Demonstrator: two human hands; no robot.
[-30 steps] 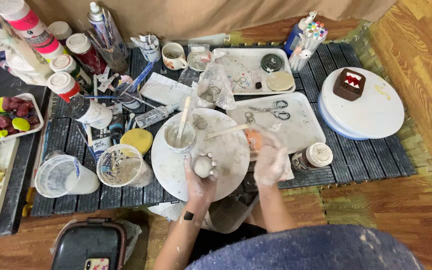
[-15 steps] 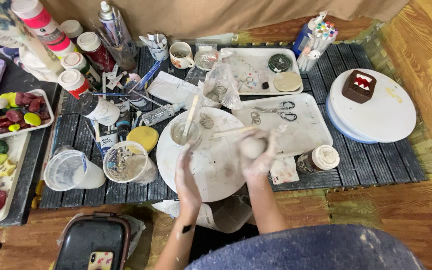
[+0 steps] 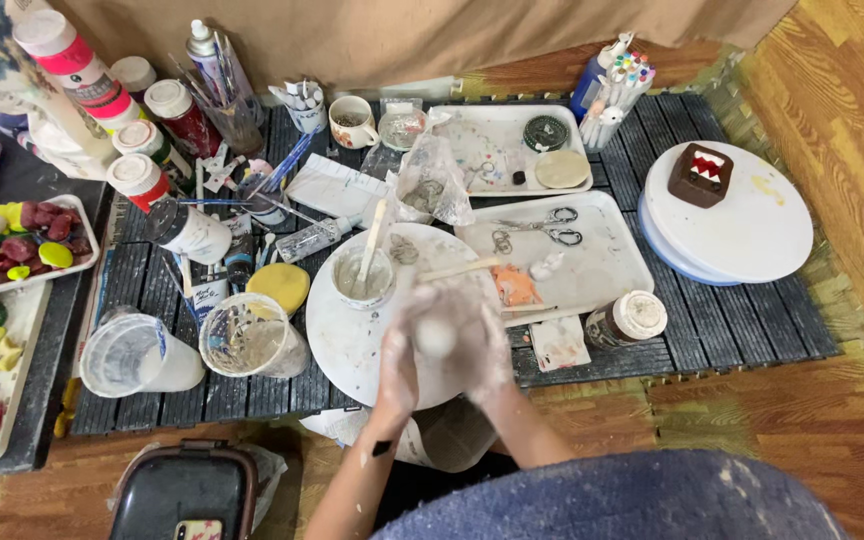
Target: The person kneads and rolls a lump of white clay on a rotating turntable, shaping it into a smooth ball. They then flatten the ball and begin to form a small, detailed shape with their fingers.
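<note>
While pale clay lump (image 3: 436,336) is pressed between left hand (image 3: 399,352) and right hand (image 3: 480,338), fingers clamped round it, above near edge of round white board (image 3: 342,330), rolling step judged underway. Next move: even pressure needed, small bowl (image 3: 363,277) avoided.

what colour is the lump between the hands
White, like the clay lump pressed between both dusty palms; the head view shows it.

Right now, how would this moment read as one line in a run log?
hands: left hand and right hand cupped around white clay ball | over: round white board | nearby: small cup with stick
</note>
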